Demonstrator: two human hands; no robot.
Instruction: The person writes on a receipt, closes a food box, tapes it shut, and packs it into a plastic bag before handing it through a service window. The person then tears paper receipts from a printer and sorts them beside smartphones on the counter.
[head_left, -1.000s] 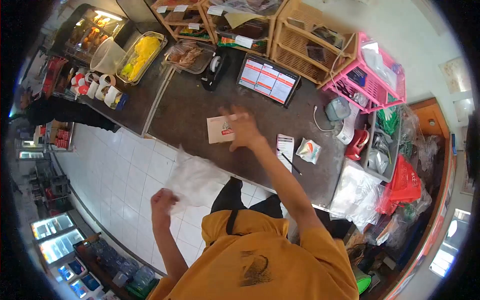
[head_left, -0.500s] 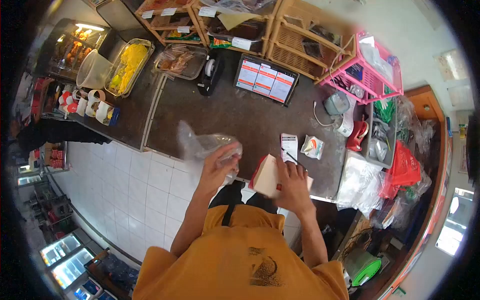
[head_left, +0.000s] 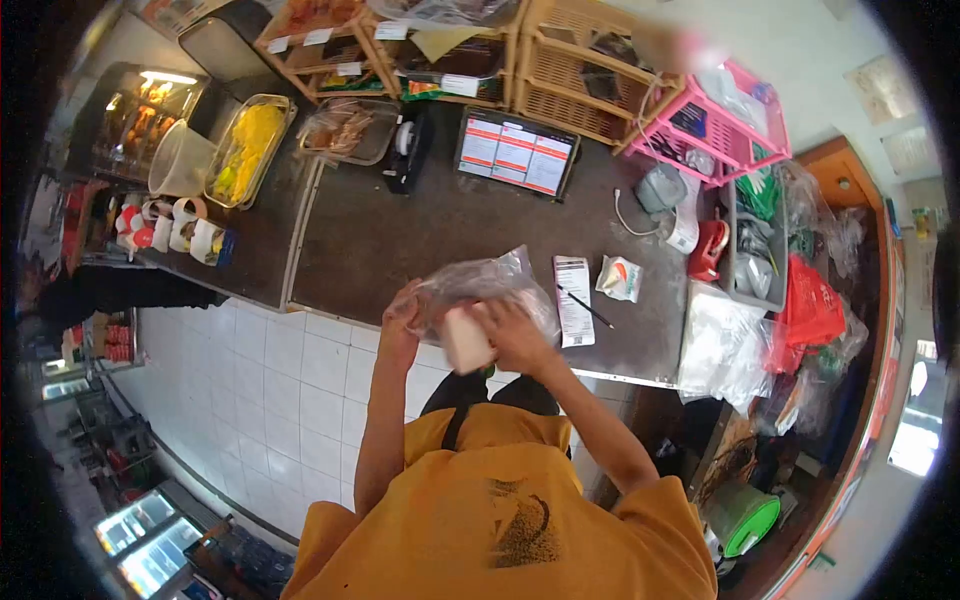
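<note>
Just over the counter's front edge, my left hand [head_left: 402,318] grips one side of a clear plastic bag [head_left: 515,270]. My right hand [head_left: 512,335] is closed on a small pale box [head_left: 466,340] at the mouth of the bag. Part of the box and the right fingertips are behind or inside the plastic, and motion blurs them; how far in the box sits I cannot tell. To the right of my hands lies a printed receipt [head_left: 572,290] with a black pen [head_left: 587,307] across it. A small white packet [head_left: 620,278] is beside the receipt.
A tablet [head_left: 516,152] stands at the back of the dark counter [head_left: 400,225], near a black tape dispenser [head_left: 405,155]. Trays of food are at left. On the right are a red tape dispenser [head_left: 709,250], a pink basket [head_left: 735,120] and stacked plastic bags [head_left: 725,345].
My right hand has lifted the box off the receipt and carried it left to the bag. The bag, limp before, is now spread between my hands. The pen lies on the receipt.
</note>
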